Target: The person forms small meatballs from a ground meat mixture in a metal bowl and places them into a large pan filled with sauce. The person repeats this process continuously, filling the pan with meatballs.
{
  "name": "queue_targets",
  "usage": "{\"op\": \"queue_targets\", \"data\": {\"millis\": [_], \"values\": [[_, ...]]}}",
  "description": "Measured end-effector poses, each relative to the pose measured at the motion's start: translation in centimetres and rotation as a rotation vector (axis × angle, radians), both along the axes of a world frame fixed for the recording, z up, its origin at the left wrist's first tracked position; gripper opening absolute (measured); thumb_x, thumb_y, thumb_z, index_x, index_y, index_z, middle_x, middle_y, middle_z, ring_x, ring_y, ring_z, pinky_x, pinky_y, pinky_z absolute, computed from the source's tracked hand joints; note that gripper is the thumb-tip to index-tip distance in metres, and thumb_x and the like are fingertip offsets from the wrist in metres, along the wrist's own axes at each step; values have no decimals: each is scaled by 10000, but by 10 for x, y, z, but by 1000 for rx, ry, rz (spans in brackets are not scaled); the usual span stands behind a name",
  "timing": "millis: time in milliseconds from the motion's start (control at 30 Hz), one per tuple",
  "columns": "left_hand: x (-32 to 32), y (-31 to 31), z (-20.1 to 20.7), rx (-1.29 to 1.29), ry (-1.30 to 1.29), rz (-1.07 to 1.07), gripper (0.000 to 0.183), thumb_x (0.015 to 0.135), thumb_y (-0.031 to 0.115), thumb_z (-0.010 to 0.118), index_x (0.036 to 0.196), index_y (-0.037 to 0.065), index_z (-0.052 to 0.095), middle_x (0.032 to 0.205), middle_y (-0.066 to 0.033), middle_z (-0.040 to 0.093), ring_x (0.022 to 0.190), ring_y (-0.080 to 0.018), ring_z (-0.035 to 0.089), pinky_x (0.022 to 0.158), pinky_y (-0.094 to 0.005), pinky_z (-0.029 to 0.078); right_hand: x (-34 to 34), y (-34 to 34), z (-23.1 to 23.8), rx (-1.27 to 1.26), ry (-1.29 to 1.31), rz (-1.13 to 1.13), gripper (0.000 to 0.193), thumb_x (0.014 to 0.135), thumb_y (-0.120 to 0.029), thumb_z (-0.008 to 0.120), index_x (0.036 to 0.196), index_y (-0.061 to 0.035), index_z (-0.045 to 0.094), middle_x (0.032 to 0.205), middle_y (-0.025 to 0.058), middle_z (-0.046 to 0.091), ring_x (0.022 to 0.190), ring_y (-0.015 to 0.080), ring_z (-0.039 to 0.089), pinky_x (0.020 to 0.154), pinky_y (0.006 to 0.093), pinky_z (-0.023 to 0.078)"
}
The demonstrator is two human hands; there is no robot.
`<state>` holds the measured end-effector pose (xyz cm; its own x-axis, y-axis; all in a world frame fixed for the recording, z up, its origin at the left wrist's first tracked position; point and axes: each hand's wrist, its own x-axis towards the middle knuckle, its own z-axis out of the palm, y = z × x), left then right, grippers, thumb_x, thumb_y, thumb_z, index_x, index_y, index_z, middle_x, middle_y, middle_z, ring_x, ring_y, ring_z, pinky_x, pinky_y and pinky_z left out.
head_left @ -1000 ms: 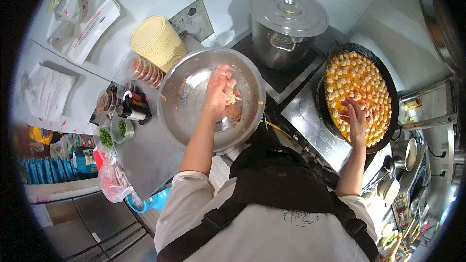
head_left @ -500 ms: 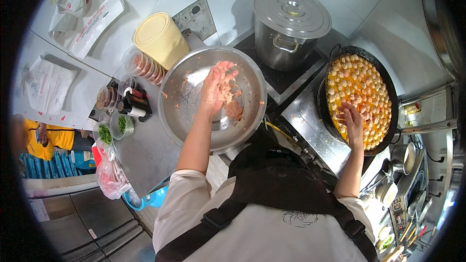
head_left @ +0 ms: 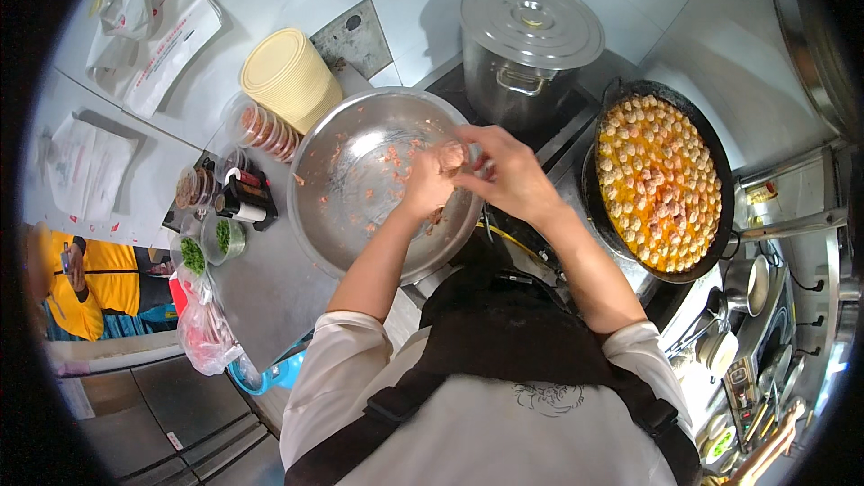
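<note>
Over the right side of a wide steel bowl (head_left: 310, 225), my two hands meet. My left hand (head_left: 432, 182) is closed in a fist around minced meat (head_left: 454, 157), and a pink lump of it shows at the top of the fist. The fingers and thumb of my right hand (head_left: 513, 171) curl in a pinch around that lump, partly hiding it. Smears and crumbs of meat cling inside the bowl. To the right, a large black pan (head_left: 727, 180) holds many small meatballs (head_left: 661, 184) in orange-yellow oil.
Behind stands a lidded steel stockpot (head_left: 531, 22). Left of the bowl are stacked cream lids (head_left: 292, 76), clear tubs (head_left: 265, 130), a black dispenser (head_left: 247, 193) and chopped greens (head_left: 225, 234). A person in yellow (head_left: 112, 270) is at far left; another person's hand (head_left: 785, 432) shows lower right.
My right hand has moved left from over the pan to my left hand. My left hand has closed on the meat and shifted right. Another person's hand has appeared at lower right.
</note>
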<state>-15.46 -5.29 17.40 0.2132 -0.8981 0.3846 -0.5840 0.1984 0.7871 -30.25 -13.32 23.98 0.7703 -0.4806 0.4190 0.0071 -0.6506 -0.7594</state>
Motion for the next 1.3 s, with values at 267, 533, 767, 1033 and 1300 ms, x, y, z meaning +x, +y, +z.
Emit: {"op": "queue_targets", "data": {"millis": [267, 533, 767, 1033, 1300], "values": [[4, 2, -33, 233, -158, 0, 234, 853, 198, 534, 1019, 33, 532, 962, -146, 610, 881, -291, 608, 742, -389, 477, 11, -26, -37, 616, 132, 0, 172, 758, -40, 566, 913, 19, 611, 782, 99, 647, 653, 166, 614, 621, 285, 506], [73, 30, -129, 280, -435, 91, 513, 813, 273, 611, 1255, 59, 466, 1295, -167, 454, 1171, -343, 469, 962, -419, 381, -190, -110, -100, 1291, -313, -475, 282, 894, -249, 530, 1055, -17, 528, 890, 75, 544, 782, 161, 532, 702, 298, 477], [44, 28, -140, 236, -412, -25, 446, 744, 141, 655, 1159, 43, 524, 1196, -168, 489, 1071, -377, 469, 928, -431, 360, -307, -183, -103, 1000, -126, -882, 524, 906, -418, 503, 1290, -73, 416, 1080, 86, 555, 924, 202, 521, 846, 370, 429], [34, 18, -150, 148, -177, -82, 292, 782, 80, 540, 1054, -24, 571, 976, -196, 567, 898, -389, 535, 783, -459, 423, -99, -44, -150, 390, 461, -524, 654, 841, -371, 546, 1333, -9, 312, 1174, 191, 484, 1042, 284, 497, 869, 391, 442], [21, 39, -155, 304, -30, -135, 195, 831, 95, 497, 958, -50, 523, 1022, -224, 538, 966, -405, 500, 899, -462, 364, 1, 36, -141, 827, 603, -82, 782, 777, -322, 588, 1367, 42, 227, 1219, 276, 451, 1114, 353, 499, 864, 420, 465]]}}
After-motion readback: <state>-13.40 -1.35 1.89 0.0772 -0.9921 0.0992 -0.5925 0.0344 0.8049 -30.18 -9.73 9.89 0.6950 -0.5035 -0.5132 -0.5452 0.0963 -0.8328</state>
